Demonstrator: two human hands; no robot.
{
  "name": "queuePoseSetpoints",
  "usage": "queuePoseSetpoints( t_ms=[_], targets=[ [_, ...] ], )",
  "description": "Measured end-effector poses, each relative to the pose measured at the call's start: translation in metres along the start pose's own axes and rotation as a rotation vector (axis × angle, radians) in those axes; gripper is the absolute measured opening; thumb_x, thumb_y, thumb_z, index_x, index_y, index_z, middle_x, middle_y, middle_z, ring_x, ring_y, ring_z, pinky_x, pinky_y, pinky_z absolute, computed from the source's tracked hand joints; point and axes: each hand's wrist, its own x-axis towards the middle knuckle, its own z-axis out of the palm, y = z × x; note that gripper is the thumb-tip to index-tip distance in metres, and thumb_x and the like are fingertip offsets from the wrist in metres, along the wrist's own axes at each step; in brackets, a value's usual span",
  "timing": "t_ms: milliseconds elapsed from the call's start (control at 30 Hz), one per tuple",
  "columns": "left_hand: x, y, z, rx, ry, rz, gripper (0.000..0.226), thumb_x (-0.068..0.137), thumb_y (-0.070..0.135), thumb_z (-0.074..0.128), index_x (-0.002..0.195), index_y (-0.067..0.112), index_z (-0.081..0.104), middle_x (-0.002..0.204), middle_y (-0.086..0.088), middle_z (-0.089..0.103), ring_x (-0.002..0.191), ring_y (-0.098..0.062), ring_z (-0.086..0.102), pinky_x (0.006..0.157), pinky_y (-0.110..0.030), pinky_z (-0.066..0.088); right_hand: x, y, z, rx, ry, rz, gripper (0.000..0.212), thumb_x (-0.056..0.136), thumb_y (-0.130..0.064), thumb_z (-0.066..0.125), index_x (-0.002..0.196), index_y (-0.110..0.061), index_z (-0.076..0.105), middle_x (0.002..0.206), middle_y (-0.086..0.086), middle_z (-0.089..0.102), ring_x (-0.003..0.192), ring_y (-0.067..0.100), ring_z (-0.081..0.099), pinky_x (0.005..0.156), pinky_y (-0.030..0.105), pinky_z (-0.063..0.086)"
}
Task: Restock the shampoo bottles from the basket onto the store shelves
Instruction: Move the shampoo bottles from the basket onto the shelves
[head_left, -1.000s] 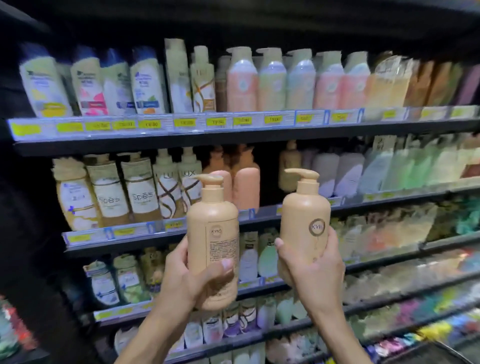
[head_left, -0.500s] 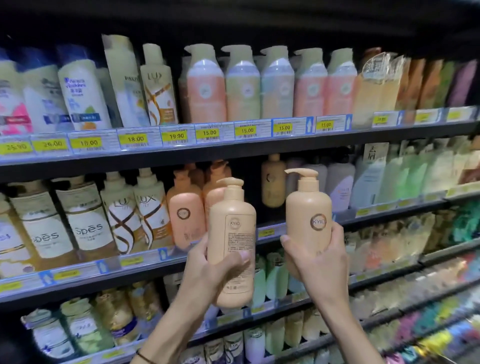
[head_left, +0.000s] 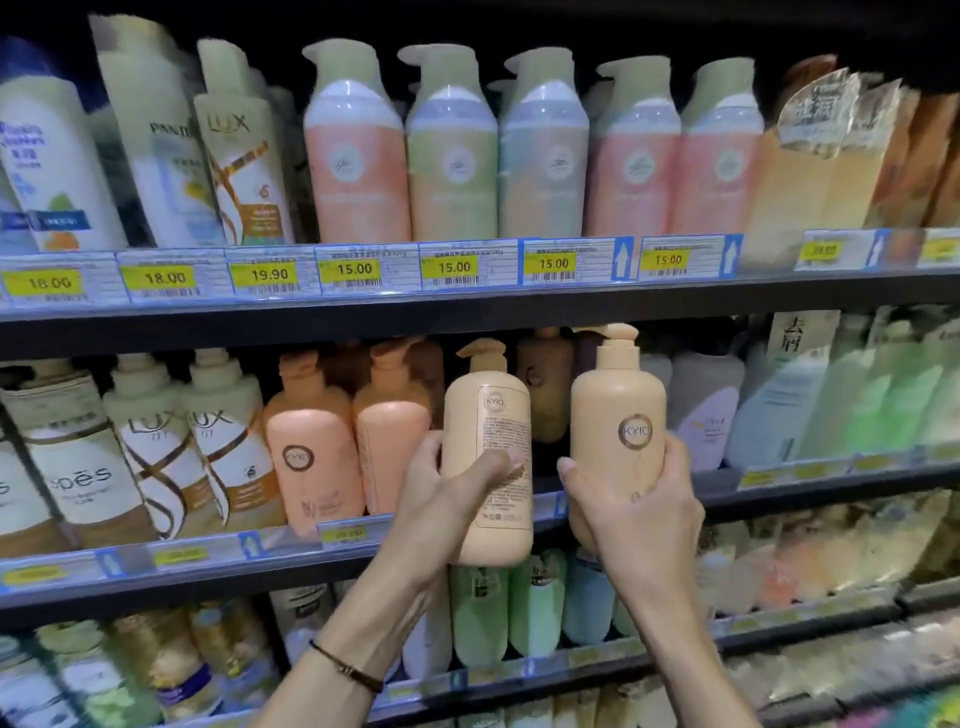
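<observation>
I see my left hand wrapped around one tan pump bottle and my right hand around another, both upright before the middle shelf.

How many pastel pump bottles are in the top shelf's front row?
5, left to right: first pink bottle, green bottle, grey-blue bottle, second pink bottle, third pink bottle. More may hide behind.

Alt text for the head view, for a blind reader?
The left hand and right hand each hold a beige pump bottle before the middle shelf: the left bottle shows its back label, the right bottle its logo. Peach bottles stand on that shelf.
</observation>
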Motion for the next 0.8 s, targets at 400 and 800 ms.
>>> queuePoseSetpoints(
  t_ms=[400,800],
  targets=[
    [0.046,0.008,0.065,0.294,0.504,0.054,0.084,0.051,0.063,0.086,0.110,0.014,0.052,0.106,-0.002,0.059,0.097,-0.026,0.065,0.086,-0.050,0.059,0.044,0.012,-0.002,0.121,-0.139,-0.018,0.079,0.064,-0.053,0.087,0.129,-0.030,0.049,0.108,-0.011,0.061,0.097,0.013,0.059,0.077,0.029,0.046],
    [0.051,-0.018,0.076,0.634,0.617,0.072,0.071,0.066,0.053,0.088,0.096,0.012,0.038,0.096,-0.002,0.047,0.108,-0.036,0.056,0.076,-0.036,0.039,0.061,0.018,0.015,0.102,-0.181,-0.022,0.084,0.064,-0.055,0.086,0.130,-0.024,0.045,0.110,-0.003,0.062,0.101,0.019,0.053,0.078,0.033,0.040]
  ],
)
